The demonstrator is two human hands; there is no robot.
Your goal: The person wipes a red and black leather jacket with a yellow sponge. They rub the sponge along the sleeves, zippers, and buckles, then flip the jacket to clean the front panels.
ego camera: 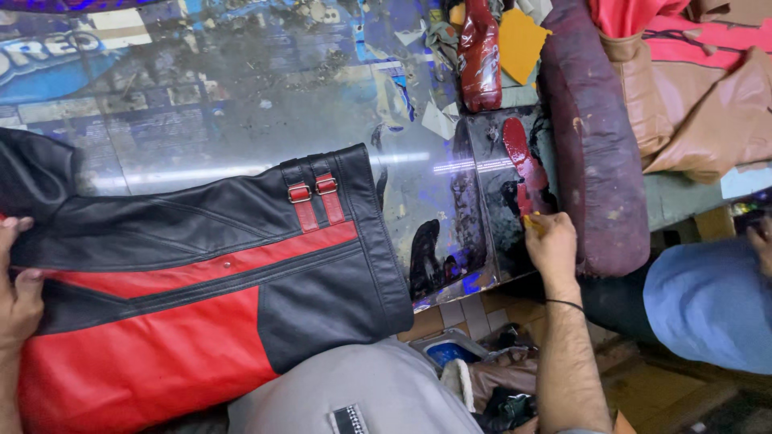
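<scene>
— What was at the far left?

— The left hand (18,289) lay on the left end of the red and black leather garment (201,289), its fingers spread flat on the leather. The grip was not clenched; it pressed the piece and did not close around it.

— And how did the garment lie?

— Its long axis ran left to right across the table (201,96), from the left hand toward the middle. The black hem end, with two red strap buckles (312,191) near the upper edge, pointed to the right. The near part hung over the table edge toward the grey lap of the person.

— So which hand was nearer to it?

— The left one, it was touching it. The right hand (552,241) was well apart from the garment, to the right of the hem, over a dark glossy plate (482,209) stained with red and black.

— Did the right hand hold something?

— A small yellow thing (531,221) showed at the fingertips (I could not tell what it was), and the fingers were curled on it. Just beside this hand lay a long dark red cushion (591,145).

— Any containers?

— Below the table edge, between the lap and the right forearm, stood a small open tub (450,350) with something blue inside. I could not tell more of its content. At the far right were tan leather pieces (716,112) on the table, and another person's blue sleeve (708,301).
</scene>
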